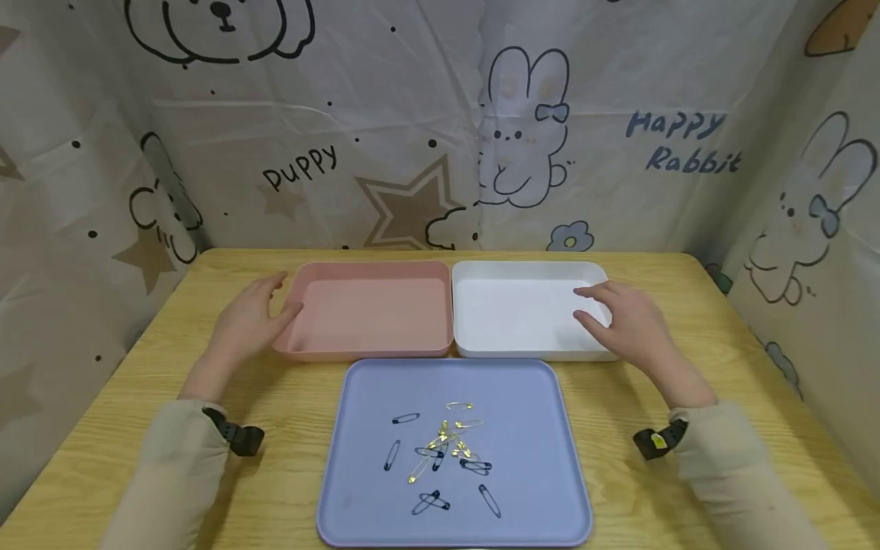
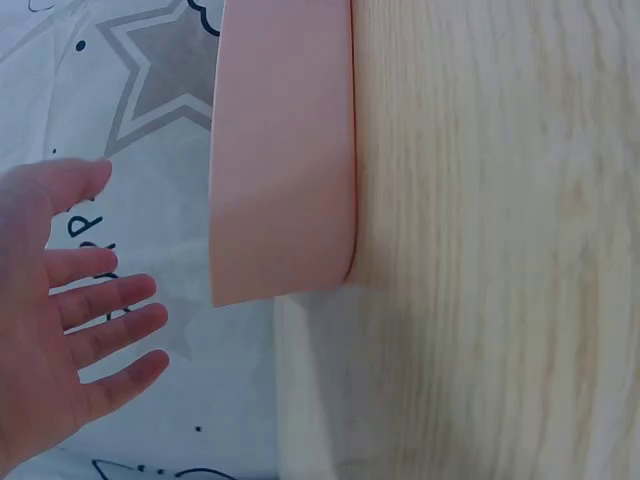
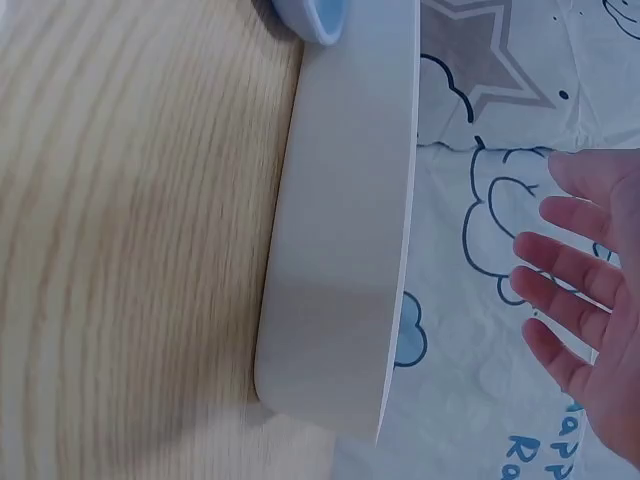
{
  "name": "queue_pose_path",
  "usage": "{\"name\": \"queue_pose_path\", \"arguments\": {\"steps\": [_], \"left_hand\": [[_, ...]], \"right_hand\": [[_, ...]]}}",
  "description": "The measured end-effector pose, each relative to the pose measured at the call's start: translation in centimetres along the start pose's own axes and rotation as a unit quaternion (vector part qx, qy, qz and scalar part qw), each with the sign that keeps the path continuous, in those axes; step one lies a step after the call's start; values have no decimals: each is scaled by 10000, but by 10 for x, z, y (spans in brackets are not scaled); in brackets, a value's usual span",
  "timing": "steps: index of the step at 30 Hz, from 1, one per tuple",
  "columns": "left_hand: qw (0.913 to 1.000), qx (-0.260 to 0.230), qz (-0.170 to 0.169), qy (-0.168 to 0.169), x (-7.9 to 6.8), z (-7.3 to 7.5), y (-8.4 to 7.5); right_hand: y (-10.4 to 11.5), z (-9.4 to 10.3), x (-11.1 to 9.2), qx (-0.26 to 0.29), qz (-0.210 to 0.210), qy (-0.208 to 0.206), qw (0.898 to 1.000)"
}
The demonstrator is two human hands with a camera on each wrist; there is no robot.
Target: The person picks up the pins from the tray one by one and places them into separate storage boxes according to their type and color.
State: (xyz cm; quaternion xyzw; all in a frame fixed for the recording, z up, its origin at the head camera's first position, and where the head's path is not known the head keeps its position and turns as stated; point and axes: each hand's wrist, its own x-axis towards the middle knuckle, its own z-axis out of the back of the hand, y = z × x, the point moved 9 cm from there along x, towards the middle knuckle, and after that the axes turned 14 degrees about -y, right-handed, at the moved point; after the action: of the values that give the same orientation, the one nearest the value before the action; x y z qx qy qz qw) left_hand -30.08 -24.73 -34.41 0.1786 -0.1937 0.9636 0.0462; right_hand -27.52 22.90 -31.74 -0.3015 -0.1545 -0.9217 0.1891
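My left hand (image 1: 250,321) hovers at the left end of the pink tray (image 1: 374,353), fingers spread and holding nothing. In the left wrist view the fingers (image 2: 110,295) stand apart from the tray's side. Over the right end of the white tray (image 1: 536,353) is my right hand (image 1: 632,325), its fingers loosely extended with nothing in them. A blue tray (image 1: 385,527) lies in front of both. On it are several black safety pins (image 1: 490,500) and several gold safety pins (image 1: 421,467), heaped near the middle with some lying apart.
All the trays stand on a wooden table (image 1: 653,489). The pink and white trays sit side by side near its back edge, with the blue one close against their front. A printed cloth (image 1: 399,76) hangs behind the table and along both sides.
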Motion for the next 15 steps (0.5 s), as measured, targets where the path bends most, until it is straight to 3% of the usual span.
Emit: {"name": "queue_pose_path", "arguments": {"steps": [10, 15], "left_hand": [[9951, -705, 487, -484, -6, 1, 9], [9905, -968, 847, -479, -6, -3, 17]], "right_hand": [[24, -12, -7, 467, 171, 261, 9984], [37, -22, -10, 644, 220, 527, 9963]]}}
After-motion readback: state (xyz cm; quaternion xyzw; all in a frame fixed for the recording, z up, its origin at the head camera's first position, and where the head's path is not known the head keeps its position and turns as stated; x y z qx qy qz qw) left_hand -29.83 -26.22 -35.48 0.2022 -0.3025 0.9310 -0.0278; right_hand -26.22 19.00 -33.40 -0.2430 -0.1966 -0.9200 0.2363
